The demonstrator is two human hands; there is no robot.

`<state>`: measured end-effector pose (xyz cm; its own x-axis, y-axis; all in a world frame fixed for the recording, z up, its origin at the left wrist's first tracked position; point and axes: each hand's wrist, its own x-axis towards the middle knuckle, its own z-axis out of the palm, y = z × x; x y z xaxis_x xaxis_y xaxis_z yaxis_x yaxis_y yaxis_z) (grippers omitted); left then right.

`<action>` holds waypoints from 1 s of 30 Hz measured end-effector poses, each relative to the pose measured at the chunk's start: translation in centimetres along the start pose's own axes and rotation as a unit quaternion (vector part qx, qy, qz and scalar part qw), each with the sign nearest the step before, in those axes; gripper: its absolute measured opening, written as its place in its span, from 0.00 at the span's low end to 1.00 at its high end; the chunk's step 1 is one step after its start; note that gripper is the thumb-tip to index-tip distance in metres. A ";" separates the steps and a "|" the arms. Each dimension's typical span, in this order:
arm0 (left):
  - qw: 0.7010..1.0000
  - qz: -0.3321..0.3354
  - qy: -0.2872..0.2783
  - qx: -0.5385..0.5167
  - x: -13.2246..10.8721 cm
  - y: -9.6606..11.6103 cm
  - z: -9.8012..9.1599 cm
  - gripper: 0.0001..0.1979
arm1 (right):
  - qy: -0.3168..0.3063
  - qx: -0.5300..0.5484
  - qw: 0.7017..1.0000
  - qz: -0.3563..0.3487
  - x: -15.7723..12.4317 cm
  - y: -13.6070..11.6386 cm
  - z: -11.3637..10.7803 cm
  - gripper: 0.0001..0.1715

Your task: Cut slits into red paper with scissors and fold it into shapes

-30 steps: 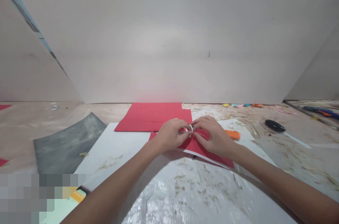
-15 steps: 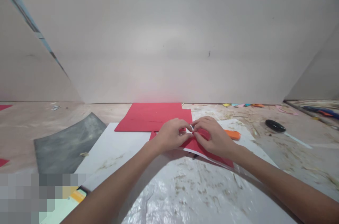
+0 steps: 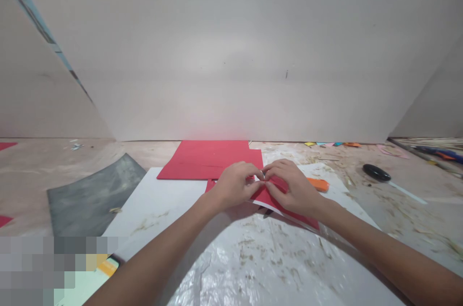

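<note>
A red sheet of paper with a white underside (image 3: 298,216) lies slightly raised between my hands at the middle of the work surface. My left hand (image 3: 235,183) is closed in a pinch at the sheet's upper middle, thumb and index finger together. Facing it, my right hand (image 3: 294,189) pinches the same sheet, its fingertips almost touching the left ones. Whatever small fold or piece sits between the fingertips is too small to make out. An orange object (image 3: 319,184) pokes out beyond my right hand, partly hidden. A dark slim thing (image 3: 267,212) shows under the sheet's near edge.
Larger red sheets (image 3: 208,157) lie behind my hands, against an upright white panel (image 3: 231,55). On the left is a dark grey sheet (image 3: 92,197). White sheeting (image 3: 155,209) covers the middle. To the right rest a black-handled tool (image 3: 376,172) and scattered scraps.
Both hands keep their pinch in nearly the same place. The sheet's near edge looks slightly shifted, with a little more of the dark thing beneath it showing.
</note>
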<state>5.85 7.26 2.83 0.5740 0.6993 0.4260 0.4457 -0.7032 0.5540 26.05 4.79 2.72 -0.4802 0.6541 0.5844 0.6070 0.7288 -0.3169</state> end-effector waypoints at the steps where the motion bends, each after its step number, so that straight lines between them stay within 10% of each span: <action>1: 1.000 0.000 -0.003 0.001 0.0 0.0 0.0 0.06 | -0.001 0.001 1.000 0.003 0.0 0.0 0.0 0.07; 30: 0.999 -0.012 -0.036 0.007 0.1 0.4 0.1 0.07 | -0.006 -0.013 1.000 -0.020 0.0 0.3 0.3 0.09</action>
<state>6.11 7.03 3.02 0.6115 0.7047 0.3599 0.4682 -0.6889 0.5533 26.00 5.11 2.40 -0.5119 0.6266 0.5876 0.6028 0.7494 -0.2740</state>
